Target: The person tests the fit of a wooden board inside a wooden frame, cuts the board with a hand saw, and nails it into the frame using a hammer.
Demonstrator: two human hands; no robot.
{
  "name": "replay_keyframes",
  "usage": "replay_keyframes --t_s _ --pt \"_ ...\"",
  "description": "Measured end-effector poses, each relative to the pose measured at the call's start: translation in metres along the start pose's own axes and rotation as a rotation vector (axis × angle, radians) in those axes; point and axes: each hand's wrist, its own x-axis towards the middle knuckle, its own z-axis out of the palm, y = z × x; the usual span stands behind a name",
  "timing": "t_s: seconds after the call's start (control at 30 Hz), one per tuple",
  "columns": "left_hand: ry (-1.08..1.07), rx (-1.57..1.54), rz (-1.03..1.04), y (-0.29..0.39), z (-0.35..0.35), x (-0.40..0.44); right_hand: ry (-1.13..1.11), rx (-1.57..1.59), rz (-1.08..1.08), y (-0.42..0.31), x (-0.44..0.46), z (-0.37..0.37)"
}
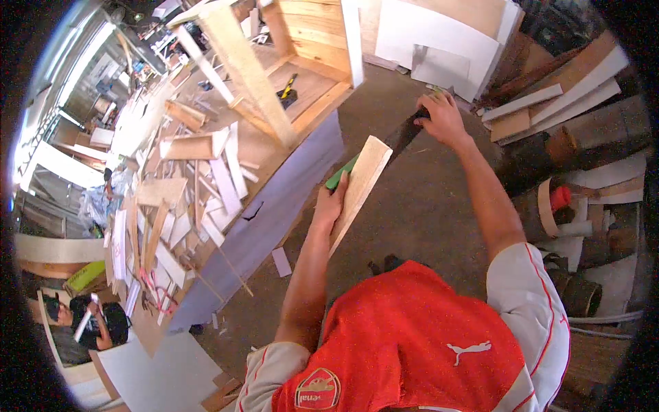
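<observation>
Pretty much a sawing step, it seems: the wooden plank [361, 184] is gripped mid-scene by the left hand [332, 204] alongside something green [342, 176], the handsaw [405, 139] is clutched by the right hand [443, 119] farther off, to the right, and steady bracing is probably needed next.

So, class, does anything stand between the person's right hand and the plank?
Yes: the dark blade extends from the right hand toward the far end of the plank. Nothing else visible stands between them.
</observation>
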Motion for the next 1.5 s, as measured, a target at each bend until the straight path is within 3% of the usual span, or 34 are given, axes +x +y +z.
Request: replay_keyframes --t_s 0.07,0.17,0.23,0.27,0.33,0.37,0.47,0.57,0.67,0.77,0.87,1.13,1.2,1.3,1.4,1.5 --pt "-0.026 -0.035 0.064 0.004 0.04 0.032 0.35 -0.053 -0.007 0.023 -0.001 0.007" --pt "-0.021 -0.129 0.099 0.023 0.093 0.071 0.549 0.012 0.17 0.041 -0.025 0.028" --pt "-0.046 -0.232 0.154 0.042 0.123 0.092 0.31 0.113 0.124 0.083 -0.073 0.108" --pt "-0.043 -0.23 0.129 0.051 0.137 0.103 0.205 0.342 0.186 0.089 -0.092 0.148" --pt "-0.042 -0.222 0.076 0.066 0.165 0.128 0.087 0.507 0.158 0.077 -0.096 0.168" --pt "-0.038 -0.287 0.153 0.069 0.181 0.144 0.075 0.441 0.07 0.065 -0.08 0.154" --pt "-0.042 -0.268 0.129 0.082 0.218 0.193 -0.081 0.672 0.188 0.065 -0.027 0.137" --pt "-0.051 -0.247 0.16 0.091 0.248 0.246 -0.102 0.696 0.296 0.09 0.024 0.156" --pt "-0.114 -0.275 0.175 0.112 0.271 0.305 -0.34 0.643 0.525 0.125 0.081 0.159" --pt "-0.078 -0.213 0.151 0.142 0.298 0.359 -0.244 0.595 0.484 0.185 0.117 0.204" --pt "-0.16 -0.203 0.124 0.163 0.331 0.423 -0.296 0.513 0.403 0.248 0.163 0.213" --pt "-0.124 -0.05 0.239 0.218 0.412 0.552 -0.202 0.637 0.553 0.378 0.257 0.259" --pt "-0.085 -0.021 0.289 0.22 0.437 0.594 -0.193 0.358 0.312 0.425 0.277 0.289" --pt "-0.022 0.009 0.137 0.262 0.464 0.641 -0.379 0.519 0.489 0.478 0.344 0.291" --pt "0.035 -0.014 -0.033 0.288 0.497 0.698 -0.4 0.397 0.204 0.542 0.389 0.325" --pt "0.124 -0.092 0.058 0.315 0.514 0.751 -0.221 0.625 0.114 0.58 0.447 0.338"
